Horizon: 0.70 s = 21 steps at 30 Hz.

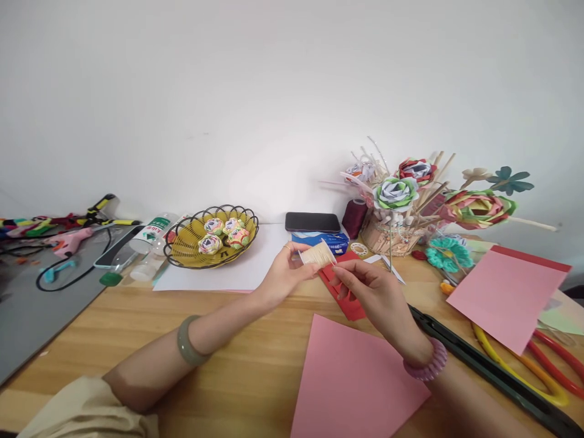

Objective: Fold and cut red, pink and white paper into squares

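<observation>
1. Left hand (283, 274) pinches thread spool (317, 254) w/ thumb & fingers, just above red paper (347, 292)
2. Spool axis runs left-right
3. Right hand (371, 291) at spool's right end, fingertips pinched together, prob. on thread

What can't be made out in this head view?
- Thread end at the spool: too fine to see between left hand and right hand.
- Red paper piece: mostly covered by the right hand.
- Bottle label: too small to read.
- Black tool: cut off by the frame's bottom edge.
</observation>
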Tool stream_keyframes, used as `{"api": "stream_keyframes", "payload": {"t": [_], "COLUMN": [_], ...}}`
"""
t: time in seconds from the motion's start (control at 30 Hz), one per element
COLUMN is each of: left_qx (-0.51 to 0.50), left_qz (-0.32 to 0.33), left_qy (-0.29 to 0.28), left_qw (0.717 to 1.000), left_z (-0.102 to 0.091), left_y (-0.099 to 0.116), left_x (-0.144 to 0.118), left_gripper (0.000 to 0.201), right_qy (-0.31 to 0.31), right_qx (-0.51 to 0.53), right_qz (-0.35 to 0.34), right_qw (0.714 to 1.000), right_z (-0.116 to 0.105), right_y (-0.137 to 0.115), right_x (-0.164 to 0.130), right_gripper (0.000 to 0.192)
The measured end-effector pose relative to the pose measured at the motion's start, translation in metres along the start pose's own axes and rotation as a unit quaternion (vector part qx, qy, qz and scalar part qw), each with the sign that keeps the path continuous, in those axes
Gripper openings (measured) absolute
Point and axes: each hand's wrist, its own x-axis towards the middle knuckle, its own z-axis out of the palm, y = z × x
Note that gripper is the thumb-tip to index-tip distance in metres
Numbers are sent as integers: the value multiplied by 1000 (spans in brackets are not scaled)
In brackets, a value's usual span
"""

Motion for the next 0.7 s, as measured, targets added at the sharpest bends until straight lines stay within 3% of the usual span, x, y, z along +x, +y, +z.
{"api": "stream_keyframes", "payload": {"t": [0.2, 0.47, 0.6, 0.7], "left_qx": [-129, -202, -196, -155], "left_qz": [-60, -128, -143, -153], "left_qy": [-31, -103, -102, -100], "left_qw": [989, 966, 965, 971], "left_z": [5, 2, -2, -5], "left_y": [3, 4, 0, -1], "left_x": [-4, -2, -1, 0], "left_gripper": [41, 18, 19, 20], "right_qy": [-14, 5, 47, 9], "right_qx": [36, 36, 17, 3], "right_qz": [28, 23, -9, -42], "right_qw": [999, 999, 999, 999], "right_z": [0, -3, -6, -7], "right_y": [-4, -4, 3, 6], "right_x": [0, 1, 4, 5], "right_gripper": [40, 38, 31, 47]}}
